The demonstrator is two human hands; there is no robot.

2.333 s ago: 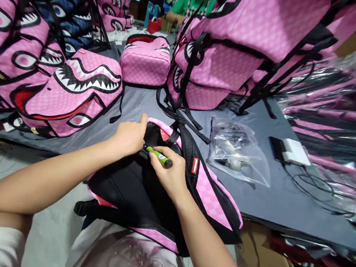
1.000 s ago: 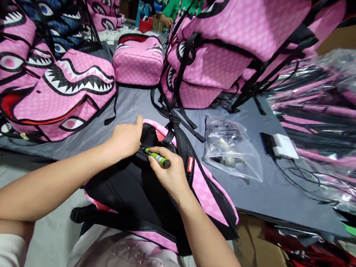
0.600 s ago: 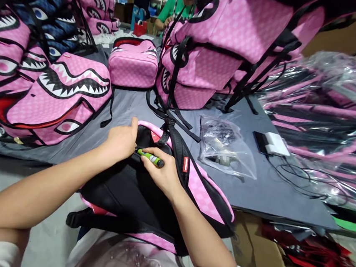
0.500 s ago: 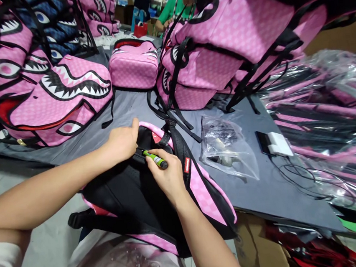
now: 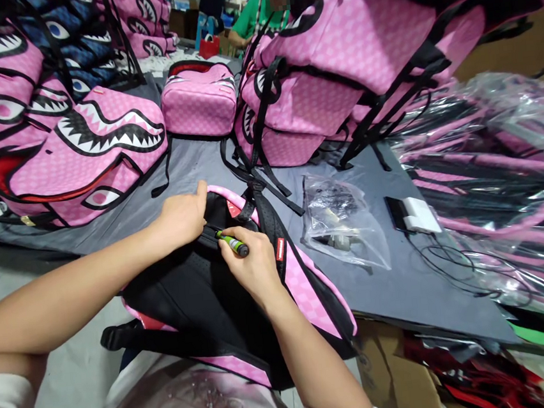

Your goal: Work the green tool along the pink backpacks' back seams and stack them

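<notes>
A black-and-pink backpack (image 5: 185,302) lies back side up against my body and over the table edge. At its upper end, my left hand (image 5: 184,219) grips the edge with the thumb raised; its fingertips are partly hidden. My right hand (image 5: 253,260) is closed around a green marker-like pen (image 5: 233,242) with a black end. Its tip points at the black fabric beside my left fingers, and I cannot tell whether it touches. Near my right hand are a shoulder strap with a red label (image 5: 281,249) and a pink carry handle (image 5: 225,195).
Pink shark-mouth backpacks (image 5: 110,126) are piled at left, with more pink bags (image 5: 336,76) stacked at right. A small pink bag (image 5: 199,105) stands between. On the grey table (image 5: 372,297) lie a clear plastic bag (image 5: 345,222) and a white charger (image 5: 420,215) with cables. A person in green (image 5: 258,13) is behind.
The whole view has shifted slightly, so things sit a little further left. Both hands keep nearly the same place on the backpack, and the pen stays in my right hand.
</notes>
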